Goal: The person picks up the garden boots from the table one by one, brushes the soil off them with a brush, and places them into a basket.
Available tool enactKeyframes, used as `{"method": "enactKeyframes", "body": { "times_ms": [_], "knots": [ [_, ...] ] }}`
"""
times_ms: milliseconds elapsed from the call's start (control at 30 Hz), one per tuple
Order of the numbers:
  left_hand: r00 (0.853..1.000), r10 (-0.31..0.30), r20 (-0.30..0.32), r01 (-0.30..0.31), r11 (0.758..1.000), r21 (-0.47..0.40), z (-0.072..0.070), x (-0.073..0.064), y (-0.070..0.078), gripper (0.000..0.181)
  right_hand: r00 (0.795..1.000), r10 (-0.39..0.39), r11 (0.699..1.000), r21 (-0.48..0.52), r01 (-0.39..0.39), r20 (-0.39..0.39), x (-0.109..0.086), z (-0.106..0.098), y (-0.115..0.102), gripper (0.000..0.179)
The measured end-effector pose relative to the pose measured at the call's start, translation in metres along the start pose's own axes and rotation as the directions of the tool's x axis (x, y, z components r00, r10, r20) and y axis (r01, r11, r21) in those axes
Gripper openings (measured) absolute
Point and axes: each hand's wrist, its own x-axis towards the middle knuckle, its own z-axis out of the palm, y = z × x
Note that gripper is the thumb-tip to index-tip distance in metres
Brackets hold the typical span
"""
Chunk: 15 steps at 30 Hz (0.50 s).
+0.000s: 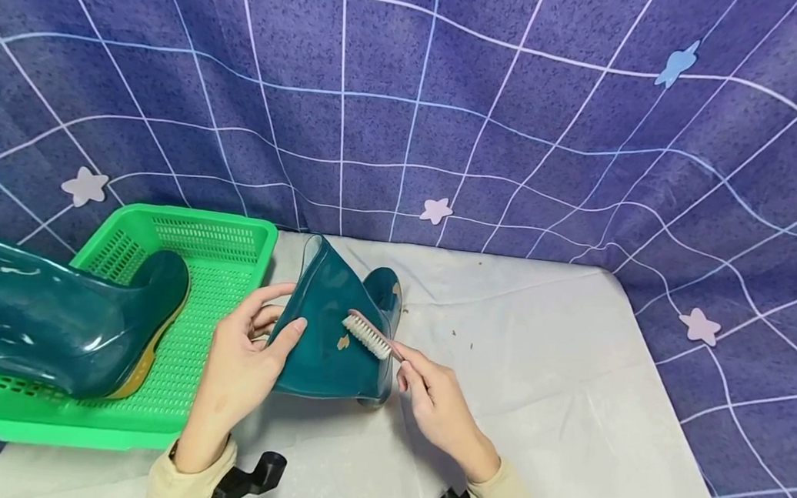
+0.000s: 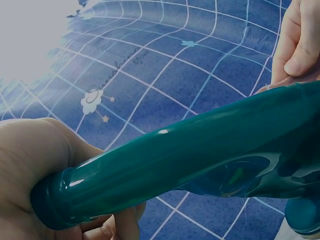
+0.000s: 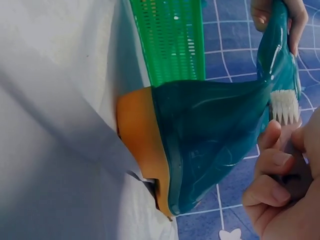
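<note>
A dark green rubber boot (image 1: 325, 352) with an orange sole (image 3: 142, 132) stands on the white-covered table. Its shaft leans toward the left hand. Tan dirt spots (image 1: 343, 342) show on the shaft and near the toe. My left hand (image 1: 245, 354) grips the shaft's top edge, thumb on the outer face and fingers behind it; in the left wrist view the squeezed rim (image 2: 52, 200) lies against the palm. The right hand (image 1: 437, 398) holds a scrub brush (image 1: 368, 333) by its thin handle. The brush's white bristles (image 3: 285, 102) are right at the shaft.
At the left stands a green plastic basket (image 1: 233, 230) with perforated walls. A second green boot (image 1: 67, 326) lies on its side across it, sole toward the right. A few dark crumbs (image 1: 453, 333) dot the white table cover (image 1: 543, 367). Behind hangs a purple gridded curtain (image 1: 379, 124).
</note>
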Motion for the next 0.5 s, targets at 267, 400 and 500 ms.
{"method": "enactKeyframes", "body": {
  "times_ms": [267, 400, 500],
  "knots": [
    [1.000, 0.005, -0.006, -0.005, 1.000, 0.012, -0.0006, 0.0002, -0.0009, 0.043, 0.999, 0.004, 0.993, 0.119, -0.009, 0.045, -0.0006, 0.0012, 0.0001, 0.037],
    [1.000, 0.003, -0.004, -0.003, 1.000, 0.020, -0.0012, 0.0006, -0.0013, 0.043, 0.992, 0.053, 0.964, 0.253, -0.080, 0.112, -0.0020, 0.0023, -0.0015, 0.035],
    [1.000, 0.000, -0.005, 0.000, 1.000, 0.023, -0.0016, 0.0011, -0.0016, 0.043, 0.986, 0.094, 0.935, 0.329, -0.136, 0.140, -0.0034, 0.0040, -0.0013, 0.035]
  ]
}}
